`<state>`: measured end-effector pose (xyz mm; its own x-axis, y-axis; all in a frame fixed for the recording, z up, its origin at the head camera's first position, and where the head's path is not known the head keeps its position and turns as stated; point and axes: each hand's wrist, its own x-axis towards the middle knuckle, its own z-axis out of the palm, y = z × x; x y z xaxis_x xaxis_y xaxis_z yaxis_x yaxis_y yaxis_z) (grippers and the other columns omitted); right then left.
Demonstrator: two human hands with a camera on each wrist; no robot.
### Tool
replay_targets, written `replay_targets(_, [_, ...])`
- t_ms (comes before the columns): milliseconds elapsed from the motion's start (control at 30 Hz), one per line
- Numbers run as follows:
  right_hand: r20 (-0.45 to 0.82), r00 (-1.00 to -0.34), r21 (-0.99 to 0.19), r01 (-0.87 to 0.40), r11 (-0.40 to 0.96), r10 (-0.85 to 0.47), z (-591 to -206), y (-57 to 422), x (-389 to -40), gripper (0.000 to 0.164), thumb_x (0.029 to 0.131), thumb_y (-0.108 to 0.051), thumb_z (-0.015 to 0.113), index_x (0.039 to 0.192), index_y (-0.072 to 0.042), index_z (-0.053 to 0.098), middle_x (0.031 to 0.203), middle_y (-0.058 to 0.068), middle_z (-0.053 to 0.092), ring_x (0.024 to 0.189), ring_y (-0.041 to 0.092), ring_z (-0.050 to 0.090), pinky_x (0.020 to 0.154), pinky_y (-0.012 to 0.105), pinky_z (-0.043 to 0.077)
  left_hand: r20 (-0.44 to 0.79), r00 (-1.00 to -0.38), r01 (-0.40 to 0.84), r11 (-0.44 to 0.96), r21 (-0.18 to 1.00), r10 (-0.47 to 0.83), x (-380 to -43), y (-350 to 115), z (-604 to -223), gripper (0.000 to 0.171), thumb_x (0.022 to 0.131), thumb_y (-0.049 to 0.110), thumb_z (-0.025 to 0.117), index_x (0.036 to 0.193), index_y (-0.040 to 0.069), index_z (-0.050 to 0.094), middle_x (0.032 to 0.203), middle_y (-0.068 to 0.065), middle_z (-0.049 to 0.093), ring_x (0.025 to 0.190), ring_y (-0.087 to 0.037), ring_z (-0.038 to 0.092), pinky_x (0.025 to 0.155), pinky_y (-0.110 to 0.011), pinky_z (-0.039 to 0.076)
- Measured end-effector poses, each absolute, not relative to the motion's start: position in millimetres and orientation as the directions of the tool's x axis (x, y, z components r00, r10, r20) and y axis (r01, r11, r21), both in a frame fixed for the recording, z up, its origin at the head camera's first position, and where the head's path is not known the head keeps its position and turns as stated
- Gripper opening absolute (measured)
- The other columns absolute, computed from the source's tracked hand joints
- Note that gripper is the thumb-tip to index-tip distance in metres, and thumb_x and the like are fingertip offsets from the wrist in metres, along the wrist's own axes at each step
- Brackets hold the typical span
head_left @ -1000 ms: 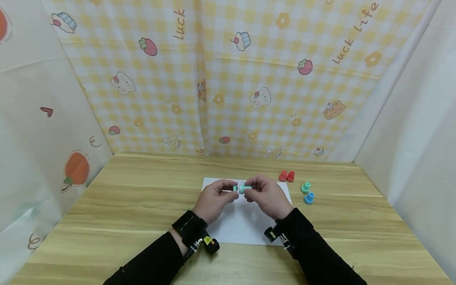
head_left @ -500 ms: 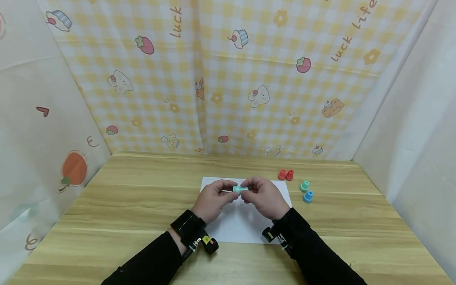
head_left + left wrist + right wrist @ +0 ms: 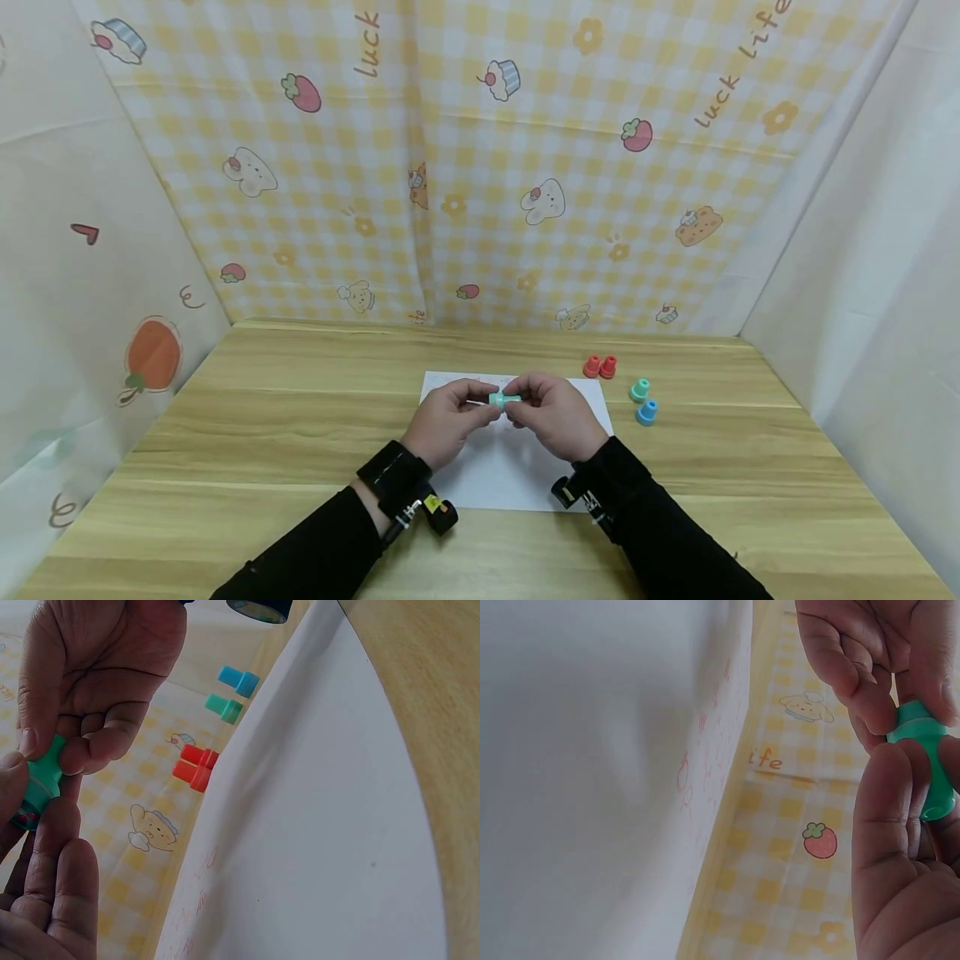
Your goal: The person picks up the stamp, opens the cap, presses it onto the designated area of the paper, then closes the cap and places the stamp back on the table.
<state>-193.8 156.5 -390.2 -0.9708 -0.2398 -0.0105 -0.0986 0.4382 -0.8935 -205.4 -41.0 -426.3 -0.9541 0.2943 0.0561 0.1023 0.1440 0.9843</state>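
Left hand [image 3: 446, 421]: fingers bent, barely parted, a green piece [image 3: 504, 401] pinched at its wide end. Right hand [image 3: 558, 417]: fingers likewise drawn in, the piece's narrow stem pinched. The piece was held lengthwise between the hands, above the far half of a white sheet [image 3: 510, 479]. Sheet laid mid-tabletop [image 3: 300, 400], marked in red near its far edge. Just past its far right corner, two red pieces [image 3: 608, 367] were stood together; off its right edge, another green piece [image 3: 639, 390] and a blue piece [image 3: 647, 412]. Wood-grained tabletop was backed at its far edge by yellow-checked cloth [image 3: 480, 242], flanked by pale cloth [image 3: 862, 225]. Within the held piece's dark wide end, red specks were seen.
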Motion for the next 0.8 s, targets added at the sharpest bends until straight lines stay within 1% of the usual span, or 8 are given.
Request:
replay_targets(133, [-0.009,-0.971,-0.885,-0.104,0.453,-0.24,-389.7,156.7,-193.8,0.011,0.1,-0.01,0.07,0.11,-0.008,0.073,0.091,0.009,0.076,0.081,0.014,0.068,0.08,0.032,0.054,0.066,-0.95,0.114,0.143,0.983,0.304,-205.5,-41.5,-426.4,0.024,0.098,0.013,0.075,0.121,0.005,0.073,0.115,-0.01,0.074,0.095,-0.016,0.075,0.086,-0.027,0.062])
replay_targets(400, [-0.002,-0.971,-0.873,-0.116,0.474,-0.24,-389.3,156.2,-193.0,0.01,0.1,-0.011,0.07,0.109,-0.009,0.074,0.089,0.006,0.075,0.081,0.014,0.068,0.08,0.032,0.054,0.046,-0.949,0.097,0.149,0.984,0.313,-204.8,-42.6,-424.5,0.023,0.098,0.013,0.075,0.12,0.005,0.074,0.115,-0.009,0.076,0.095,-0.014,0.074,0.088,-0.028,0.062])
replay_targets(667, [-0.004,-0.973,-0.865,-0.112,0.489,-0.229,-389.2,155.2,-192.3,0.008,0.1,-0.012,0.071,0.107,-0.011,0.075,0.087,0.006,0.075,0.08,0.014,0.067,0.079,0.032,0.052,0.049,-0.944,0.098,0.135,0.986,0.326,-203.3,-43.5,-422.7,0.022,0.1,0.014,0.073,0.118,0.003,0.074,0.12,-0.01,0.074,0.098,-0.016,0.075,0.09,-0.03,0.062])
replay_targets(800, [-0.008,-0.975,-0.859,-0.107,0.501,-0.222,-388.9,154.8,-192.0,0.008,0.1,-0.012,0.071,0.107,-0.011,0.075,0.086,0.002,0.074,0.081,0.013,0.067,0.079,0.031,0.053,0.047,-0.944,0.098,0.142,0.985,0.328,-203.0,-42.9,-422.5,0.021,0.099,0.014,0.074,0.117,0.004,0.075,0.118,-0.009,0.075,0.096,-0.015,0.075,0.089,-0.031,0.062])
